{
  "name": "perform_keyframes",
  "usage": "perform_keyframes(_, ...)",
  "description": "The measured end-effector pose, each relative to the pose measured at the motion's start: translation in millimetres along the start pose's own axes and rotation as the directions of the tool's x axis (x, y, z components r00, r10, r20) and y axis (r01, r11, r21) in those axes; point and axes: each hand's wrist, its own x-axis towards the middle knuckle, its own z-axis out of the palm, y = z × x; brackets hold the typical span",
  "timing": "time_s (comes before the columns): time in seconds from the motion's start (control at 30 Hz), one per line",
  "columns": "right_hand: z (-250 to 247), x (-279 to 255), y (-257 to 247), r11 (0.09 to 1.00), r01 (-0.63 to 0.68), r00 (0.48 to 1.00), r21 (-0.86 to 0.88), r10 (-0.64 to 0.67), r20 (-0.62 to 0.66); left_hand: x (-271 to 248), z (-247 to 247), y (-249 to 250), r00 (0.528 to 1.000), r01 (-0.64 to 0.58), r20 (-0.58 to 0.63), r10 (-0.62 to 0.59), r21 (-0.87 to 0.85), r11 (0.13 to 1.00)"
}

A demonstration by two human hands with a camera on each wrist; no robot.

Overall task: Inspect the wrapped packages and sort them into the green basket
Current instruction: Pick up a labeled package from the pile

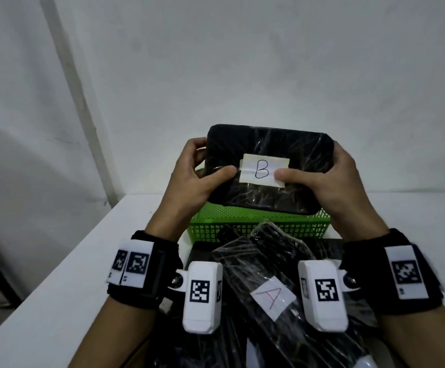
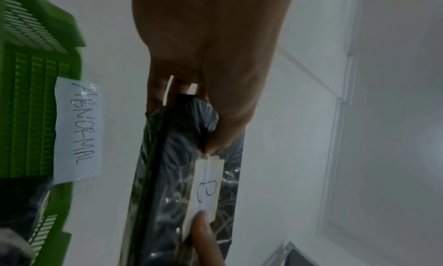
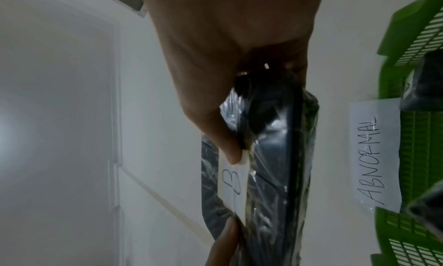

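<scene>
A black package point(image 1: 269, 152) wrapped in clear film is held up above the green basket point(image 1: 258, 224), its face tilted toward me. A white label marked B point(image 1: 263, 170) sits on its front. My left hand point(image 1: 197, 173) grips its left end, thumb on the front by the label. My right hand point(image 1: 330, 179) grips the right end, thumb touching the label's right edge. The wrist views show the same package point(image 2: 172, 175) point(image 3: 275, 165) edge-on, and a paper tag reading ABNORMAL point(image 2: 77, 131) point(image 3: 374, 156) on the basket point(image 2: 28, 118) point(image 3: 419, 156).
Several more film-wrapped black packages lie piled in front of the basket, one with a label marked A point(image 1: 272, 296). All of this rests on a white table point(image 1: 64, 261) against a white wall; the table's left edge drops off beside my left arm.
</scene>
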Motion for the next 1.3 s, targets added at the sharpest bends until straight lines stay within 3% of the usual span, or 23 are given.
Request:
perform_keyframes(0.1,-3,-4,-1,0.975,0.115,0.993,-0.189,-0.119,-0.008,-2,1,0,0.999,-0.035,0.030,0.029,0.214,0.976)
perform_keyframes(0.17,-5,-6,-5,0.927,0.136,0.989,-0.349,-0.149,-0.010,-5,5,2,0.996,0.045,0.073,-0.054,0.127,0.991)
perform_keyframes(0.23,-7,-7,-7,0.913,0.095,0.995,-0.398,-0.087,0.038,-4,9,6,0.991,0.125,0.057,-0.122,-0.043,0.991)
perform_keyframes(0.33,-5,-8,-8,0.992,-0.014,0.980,-0.127,0.039,0.195,1,9,4,0.992,0.104,-0.056,-0.114,-0.169,0.980)
perform_keyframes(0.43,2,-7,-6,0.998,0.032,0.989,0.047,-0.038,0.142,5,6,0,0.993,0.045,-0.101,-0.065,-0.191,0.981)
perform_keyframes(0.53,1,-5,-3,0.988,0.131,0.989,0.079,-0.136,0.062,4,5,0,0.994,0.018,-0.108,-0.029,-0.103,0.994)
perform_keyframes(0.63,-7,-1,-1,0.980,0.188,0.979,0.061,-0.192,0.063,2,7,1,0.997,-0.007,-0.078,0.002,-0.063,0.998)
perform_keyframes(0.77,-15,-1,-1,0.962,0.268,0.935,0.052,-0.273,0.228,1,8,9,0.992,0.102,-0.060,-0.115,-0.189,0.977)
perform_keyframes(0.83,-13,-3,1,0.959,0.272,0.916,0.079,-0.283,0.284,2,4,9,0.992,0.118,-0.045,-0.121,-0.072,0.990)
perform_keyframes(0.93,-6,-3,6,0.949,0.293,0.917,0.114,-0.313,0.246,2,1,3,0.992,0.125,-0.020,-0.123,0.093,0.988)
perform_keyframes(1.07,2,-1,5,0.941,0.161,0.968,0.299,-0.209,0.138,1,3,4,0.979,0.200,0.038,-0.200,0.018,0.980)
perform_keyframes(1.13,2,2,2,0.932,0.012,0.991,0.362,-0.058,0.117,-1,3,4,0.985,0.160,0.062,-0.162,0.026,0.987)
perform_keyframes(1.23,-7,4,-6,0.861,-0.299,0.939,0.410,0.188,0.289,-3,4,9,0.994,0.038,0.099,-0.038,-0.004,0.999)
perform_keyframes(1.3,-9,1,-13,0.871,-0.305,0.916,0.384,0.158,0.369,-3,5,10,0.996,0.020,0.093,-0.010,-0.112,0.994)
